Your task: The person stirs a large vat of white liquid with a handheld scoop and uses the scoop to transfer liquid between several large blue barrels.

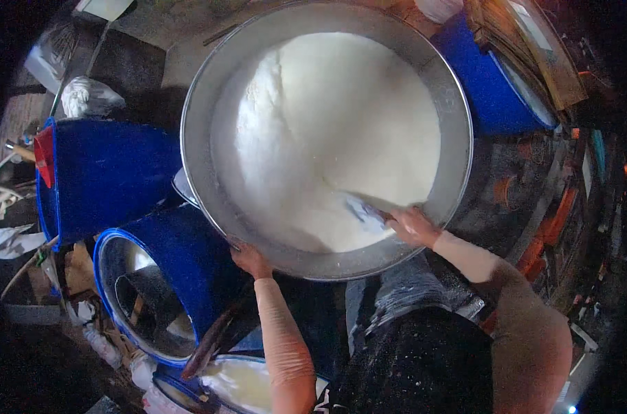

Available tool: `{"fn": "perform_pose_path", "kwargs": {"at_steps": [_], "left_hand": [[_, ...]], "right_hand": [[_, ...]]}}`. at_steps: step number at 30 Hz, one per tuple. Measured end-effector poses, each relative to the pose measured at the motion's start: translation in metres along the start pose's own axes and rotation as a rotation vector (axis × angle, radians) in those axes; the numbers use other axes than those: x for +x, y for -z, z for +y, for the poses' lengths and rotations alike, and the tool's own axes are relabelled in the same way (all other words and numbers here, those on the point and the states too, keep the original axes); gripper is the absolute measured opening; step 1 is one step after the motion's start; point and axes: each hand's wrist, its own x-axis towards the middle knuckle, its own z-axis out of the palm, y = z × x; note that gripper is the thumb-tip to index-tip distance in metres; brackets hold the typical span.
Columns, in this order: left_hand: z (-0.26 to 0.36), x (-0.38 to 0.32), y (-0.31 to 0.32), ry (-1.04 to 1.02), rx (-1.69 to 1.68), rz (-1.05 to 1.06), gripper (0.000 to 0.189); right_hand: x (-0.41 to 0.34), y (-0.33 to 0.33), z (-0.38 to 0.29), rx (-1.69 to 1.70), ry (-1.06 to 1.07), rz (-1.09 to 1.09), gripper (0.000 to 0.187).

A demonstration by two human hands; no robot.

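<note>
In front of me is a large round metal vat (456, 129) holding a pale, creamy mass (360, 114), which looks like a liquid. A brighter white, foam-like bank (264, 129) lies along its left side. My right hand (414, 226) grips the handle of a flat, pale scoop or scraper (366, 213) over the near right part of the contents. The tool's leading end is blurred, so I cannot tell how deep it sits. At the near left, my left hand (252, 260) holds the vat's rim.
Blue plastic barrels (117, 171) stand left of the vat, one with a red object (44, 157) at its mouth. Another open barrel (153, 295) is nearer me. Below it sits a container of pale, foamy contents (241, 383). Wooden boards (546, 62) rest over a blue barrel (479, 77) at far right.
</note>
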Motion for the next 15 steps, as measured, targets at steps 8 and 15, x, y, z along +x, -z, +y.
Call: {"fn": "perform_pose_path", "kwargs": {"at_steps": [8,15], "left_hand": [[-0.036,0.025,0.024,0.094,0.046,-0.034,0.064],[-0.047,0.026,0.041,-0.061,0.141,-0.019,0.068]], "right_hand": [[-0.004,0.192,-0.018,0.277,-0.528,-0.573,0.033],[0.115,0.147,0.026,0.146,-0.245,0.464,0.034]]}}
